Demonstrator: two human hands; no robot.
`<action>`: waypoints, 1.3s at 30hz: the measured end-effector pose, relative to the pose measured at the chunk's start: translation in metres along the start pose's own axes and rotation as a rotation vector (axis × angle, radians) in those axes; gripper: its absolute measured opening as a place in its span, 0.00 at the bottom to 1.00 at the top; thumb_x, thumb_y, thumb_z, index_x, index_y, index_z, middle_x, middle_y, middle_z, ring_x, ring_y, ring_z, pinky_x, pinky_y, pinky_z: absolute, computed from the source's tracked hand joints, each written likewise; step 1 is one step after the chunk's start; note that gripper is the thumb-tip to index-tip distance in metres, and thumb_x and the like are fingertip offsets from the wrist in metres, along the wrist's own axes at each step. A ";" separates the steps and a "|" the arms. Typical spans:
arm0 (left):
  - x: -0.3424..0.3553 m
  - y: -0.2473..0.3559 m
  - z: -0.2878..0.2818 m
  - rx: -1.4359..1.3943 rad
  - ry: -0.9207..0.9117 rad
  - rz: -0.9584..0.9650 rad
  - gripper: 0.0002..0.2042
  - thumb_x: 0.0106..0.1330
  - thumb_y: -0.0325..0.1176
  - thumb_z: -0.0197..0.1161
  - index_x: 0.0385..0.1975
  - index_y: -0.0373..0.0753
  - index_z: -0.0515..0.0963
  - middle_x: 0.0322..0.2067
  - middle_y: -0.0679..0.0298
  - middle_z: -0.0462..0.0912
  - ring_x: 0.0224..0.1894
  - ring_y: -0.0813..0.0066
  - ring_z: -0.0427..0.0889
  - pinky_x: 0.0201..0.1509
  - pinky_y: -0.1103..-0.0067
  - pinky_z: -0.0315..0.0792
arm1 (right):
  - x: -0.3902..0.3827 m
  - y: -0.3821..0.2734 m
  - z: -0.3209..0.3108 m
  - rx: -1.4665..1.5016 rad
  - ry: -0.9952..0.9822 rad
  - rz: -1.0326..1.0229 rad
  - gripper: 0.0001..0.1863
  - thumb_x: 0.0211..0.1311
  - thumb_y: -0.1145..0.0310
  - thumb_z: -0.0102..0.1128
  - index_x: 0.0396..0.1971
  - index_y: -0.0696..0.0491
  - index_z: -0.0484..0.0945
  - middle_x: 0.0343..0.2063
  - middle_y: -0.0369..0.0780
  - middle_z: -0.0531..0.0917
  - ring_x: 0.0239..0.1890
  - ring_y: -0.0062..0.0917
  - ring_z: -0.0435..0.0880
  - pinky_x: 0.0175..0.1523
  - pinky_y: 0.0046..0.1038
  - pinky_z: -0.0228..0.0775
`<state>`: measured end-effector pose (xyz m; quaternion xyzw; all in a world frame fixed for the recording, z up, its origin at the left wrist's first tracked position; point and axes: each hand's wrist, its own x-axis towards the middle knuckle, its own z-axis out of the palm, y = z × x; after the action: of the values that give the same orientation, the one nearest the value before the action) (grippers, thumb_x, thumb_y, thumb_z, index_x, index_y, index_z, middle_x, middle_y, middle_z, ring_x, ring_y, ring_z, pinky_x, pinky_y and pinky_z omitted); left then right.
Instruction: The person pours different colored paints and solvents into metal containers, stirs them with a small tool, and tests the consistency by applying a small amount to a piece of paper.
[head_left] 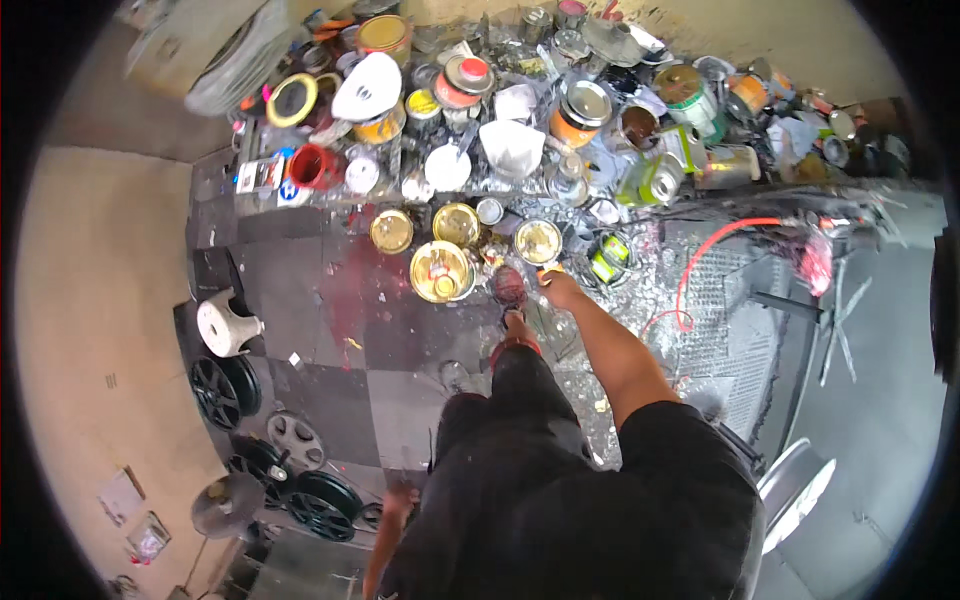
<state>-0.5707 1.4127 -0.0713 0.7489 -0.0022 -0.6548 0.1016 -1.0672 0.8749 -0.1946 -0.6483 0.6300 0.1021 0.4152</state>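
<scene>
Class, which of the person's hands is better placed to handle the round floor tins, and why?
The right hand, most likely: it is at the near edge of a round tin, while the left hand hangs well back from it.

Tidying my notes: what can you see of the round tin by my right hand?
The round tin looks metallic: a pale rim around a gold, whitish-blotched face, seen from above; lid or inside, I cannot tell. It appears upright, right of another gold tin. The right hand is at its near edge, by a yellow-orange patch; whether it grips the tin is unclear.
</scene>
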 end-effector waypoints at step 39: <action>-0.104 0.205 0.047 0.842 0.178 0.158 0.12 0.64 0.31 0.57 0.45 0.35 0.79 0.44 0.51 0.83 0.48 0.47 0.80 0.51 0.56 0.73 | 0.118 0.048 0.103 1.152 0.212 -0.015 0.10 0.66 0.65 0.60 0.36 0.57 0.82 0.32 0.39 0.81 0.31 0.24 0.77 0.35 0.29 0.72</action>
<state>-0.6052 1.2195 0.0569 0.7762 -0.3175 -0.5198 -0.1632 -1.0480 0.8634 -0.3568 -0.3293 0.6175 -0.3253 0.6360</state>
